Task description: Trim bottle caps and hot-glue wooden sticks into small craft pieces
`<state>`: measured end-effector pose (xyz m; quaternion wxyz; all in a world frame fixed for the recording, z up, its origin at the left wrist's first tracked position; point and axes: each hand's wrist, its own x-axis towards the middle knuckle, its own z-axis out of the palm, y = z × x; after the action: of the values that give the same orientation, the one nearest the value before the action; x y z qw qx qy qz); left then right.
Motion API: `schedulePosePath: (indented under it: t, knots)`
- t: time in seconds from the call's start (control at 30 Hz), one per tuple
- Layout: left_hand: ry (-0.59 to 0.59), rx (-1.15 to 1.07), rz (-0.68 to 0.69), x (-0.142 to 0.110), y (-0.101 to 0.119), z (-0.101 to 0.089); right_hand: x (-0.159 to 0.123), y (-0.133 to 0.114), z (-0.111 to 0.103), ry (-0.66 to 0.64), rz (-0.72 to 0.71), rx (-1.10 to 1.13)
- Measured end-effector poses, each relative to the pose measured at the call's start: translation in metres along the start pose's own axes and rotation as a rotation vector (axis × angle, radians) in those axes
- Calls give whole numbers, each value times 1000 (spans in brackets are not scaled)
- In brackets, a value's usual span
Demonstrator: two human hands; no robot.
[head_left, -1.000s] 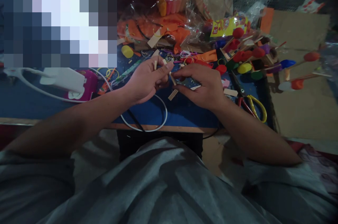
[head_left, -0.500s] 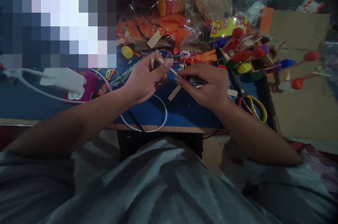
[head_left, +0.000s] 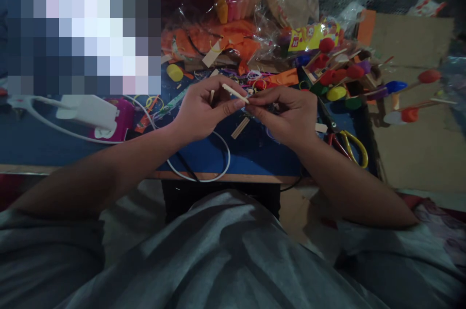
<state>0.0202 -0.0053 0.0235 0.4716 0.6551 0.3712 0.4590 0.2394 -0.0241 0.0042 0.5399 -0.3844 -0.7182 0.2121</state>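
A short, thin wooden stick [head_left: 233, 90] is held between my two hands above the blue tabletop [head_left: 251, 161]. My left hand [head_left: 206, 107] is closed, its thumb and fingers pinching the stick near its lower right end. A second small piece of pale wood [head_left: 212, 96] shows between the left hand's curled fingers. My right hand [head_left: 287, 112] pinches the same end of the stick between thumb and fingertips; those fingertips partly hide it. Beneath the hands lies a short bundle of flat wooden strips [head_left: 240, 128].
Scissors [head_left: 345, 144] with red and yellow handles lie right of my right hand. Colourful clay-covered models [head_left: 342, 76] crowd the back right beside cardboard [head_left: 418, 105]. A white charger [head_left: 87, 112] and looping white cable [head_left: 228, 154] are at left. Orange scraps and plastic [head_left: 225, 32] lie behind.
The stick has tilted flatter, and more of its left end now shows. My left thumb has slid down toward the right fingertips, bringing the hands closer together.
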Motion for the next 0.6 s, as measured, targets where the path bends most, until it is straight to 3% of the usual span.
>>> schedulePosePath:
  t: [0.33, 0.6]
  knots:
    - [-42, -86, 101, 1, 6, 2, 4, -1, -2, -110, -21, -9]
    - [-47, 2, 47, 1, 6, 1, 6, 1, 0, -91, -34, -27]
